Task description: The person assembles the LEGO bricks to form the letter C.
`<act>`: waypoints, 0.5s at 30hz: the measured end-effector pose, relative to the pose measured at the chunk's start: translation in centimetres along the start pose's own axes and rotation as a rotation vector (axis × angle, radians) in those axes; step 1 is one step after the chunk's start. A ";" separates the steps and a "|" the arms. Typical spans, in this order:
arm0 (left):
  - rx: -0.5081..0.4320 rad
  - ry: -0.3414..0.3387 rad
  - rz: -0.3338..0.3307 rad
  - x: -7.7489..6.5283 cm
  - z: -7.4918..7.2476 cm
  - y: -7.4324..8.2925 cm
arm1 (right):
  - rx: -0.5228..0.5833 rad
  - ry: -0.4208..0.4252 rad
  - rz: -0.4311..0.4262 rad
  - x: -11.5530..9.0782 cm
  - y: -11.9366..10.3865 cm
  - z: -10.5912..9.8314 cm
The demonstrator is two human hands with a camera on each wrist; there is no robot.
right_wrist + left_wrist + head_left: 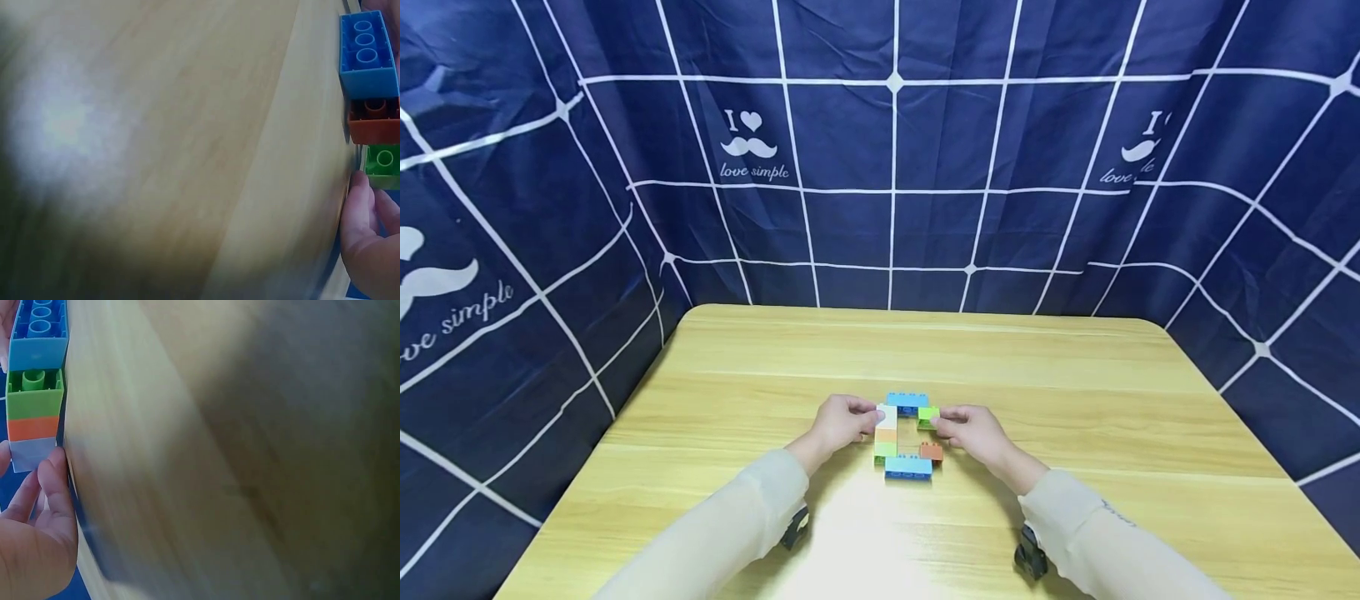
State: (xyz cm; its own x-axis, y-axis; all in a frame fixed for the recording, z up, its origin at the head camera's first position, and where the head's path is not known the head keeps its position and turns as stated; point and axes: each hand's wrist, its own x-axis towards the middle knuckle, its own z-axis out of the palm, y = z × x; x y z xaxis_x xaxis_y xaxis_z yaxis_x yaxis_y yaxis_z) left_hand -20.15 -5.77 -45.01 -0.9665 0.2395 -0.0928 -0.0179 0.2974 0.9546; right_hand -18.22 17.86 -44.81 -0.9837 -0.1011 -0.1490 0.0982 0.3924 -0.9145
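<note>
Several toy building bricks form a small ring on the table. Its left side is a white brick (888, 415), an orange brick (886, 435) and a light green brick (886, 448) in a row. A blue brick (907, 400) lies across the far end, another blue brick (908, 467) across the near end. My left hand (841, 422) pinches the white brick (34, 454) between thumb and fingers. On the right side, my right hand (976, 433) pinches a bright green brick (928, 413). Between that one and the near blue brick sits a reddish-brown brick (932, 452), with a gap before the green one.
The wooden table (760, 358) extends around the bricks on all sides. A dark blue curtain (842, 225) with white grid lines hangs behind it and along both sides. Dark wrist devices (1031, 553) show below the sleeves.
</note>
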 end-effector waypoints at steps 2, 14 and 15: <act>0.010 0.004 0.006 -0.1 0.0 0.0 | -0.009 0.003 0.005 -0.1 -0.1 0.0; 0.019 0.029 0.004 -0.1 -0.3 -0.1 | -0.008 -0.025 -0.019 -0.5 -0.1 -0.3; 0.028 0.033 0.007 -0.1 -0.5 -0.1 | -0.017 -0.022 -0.027 -0.5 -0.2 -0.5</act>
State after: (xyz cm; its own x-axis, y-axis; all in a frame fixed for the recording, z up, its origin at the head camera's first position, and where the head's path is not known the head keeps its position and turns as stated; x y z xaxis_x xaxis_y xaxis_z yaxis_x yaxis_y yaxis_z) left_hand -20.15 -6.29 -44.95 -0.9744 0.2114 -0.0765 -0.0045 0.3218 0.9468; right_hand -17.77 18.26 -44.40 -0.9824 -0.1318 -0.1323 0.0685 0.4047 -0.9119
